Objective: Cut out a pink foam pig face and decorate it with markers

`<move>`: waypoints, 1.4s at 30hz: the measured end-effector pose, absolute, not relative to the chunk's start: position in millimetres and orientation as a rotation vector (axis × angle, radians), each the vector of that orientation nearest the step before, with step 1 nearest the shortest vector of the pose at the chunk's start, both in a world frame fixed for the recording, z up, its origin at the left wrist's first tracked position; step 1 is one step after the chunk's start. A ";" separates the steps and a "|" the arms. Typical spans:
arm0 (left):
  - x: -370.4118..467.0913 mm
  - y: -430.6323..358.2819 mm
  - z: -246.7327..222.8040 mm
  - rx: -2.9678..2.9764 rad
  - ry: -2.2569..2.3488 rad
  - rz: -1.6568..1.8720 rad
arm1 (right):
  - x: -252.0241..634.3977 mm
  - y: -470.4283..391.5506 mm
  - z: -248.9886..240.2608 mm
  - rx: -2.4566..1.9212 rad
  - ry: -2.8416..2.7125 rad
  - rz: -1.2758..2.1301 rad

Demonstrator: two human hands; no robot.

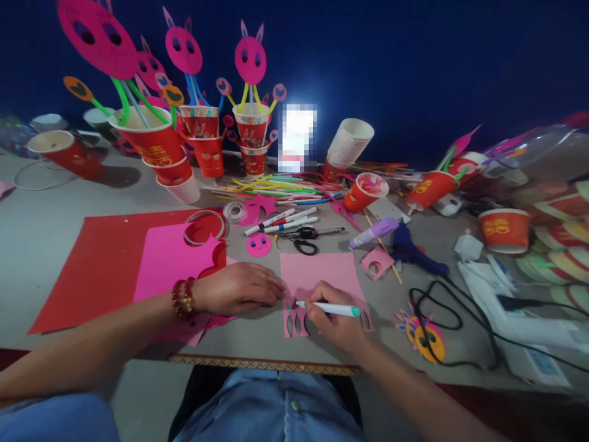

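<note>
A light pink sheet of paper (319, 270) lies in front of me, with several narrow oval holes cut along its near edge. Pinched in my right hand (334, 316) is a white marker with a green end (338, 309), its tip down at the sheet near the cutouts. My left hand (242, 287) rests flat at the sheet's left edge, fingers stretched out toward the marker tip. Beneath and left of that hand are a bright pink sheet (161, 264) and a red sheet (87, 264). A small pink face disc (258, 245) lies beyond the left hand.
Black scissors (306, 239) and several markers (280, 222) lie beyond the sheet. On the right are a blue glue gun (414, 252) with a looping cord and a purple glue pen (375, 232). Paper-cup figures (251, 132), pipe cleaners (285, 187) and stacked cups (350, 144) stand behind.
</note>
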State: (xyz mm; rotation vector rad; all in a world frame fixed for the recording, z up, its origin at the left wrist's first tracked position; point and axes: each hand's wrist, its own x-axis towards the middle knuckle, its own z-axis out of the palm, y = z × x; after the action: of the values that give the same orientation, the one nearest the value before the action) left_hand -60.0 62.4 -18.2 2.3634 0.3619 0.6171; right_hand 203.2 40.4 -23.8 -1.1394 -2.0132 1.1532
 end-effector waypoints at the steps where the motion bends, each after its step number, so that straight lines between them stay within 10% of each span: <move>1: -60.2 62.4 -18.6 2.365 0.360 0.612 | 203.1 40.6 -24.1 -1.138 -2.020 1.142; 42: -60.5 61.9 -19.8 2.372 0.374 0.606 | 202.8 38.9 -23.7 -1.147 -1.888 1.213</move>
State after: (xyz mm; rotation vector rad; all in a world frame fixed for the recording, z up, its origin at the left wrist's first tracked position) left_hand -60.5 61.9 -19.8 2.3716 0.3736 0.6058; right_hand 202.8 38.9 -23.7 -1.1470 -1.8881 1.2130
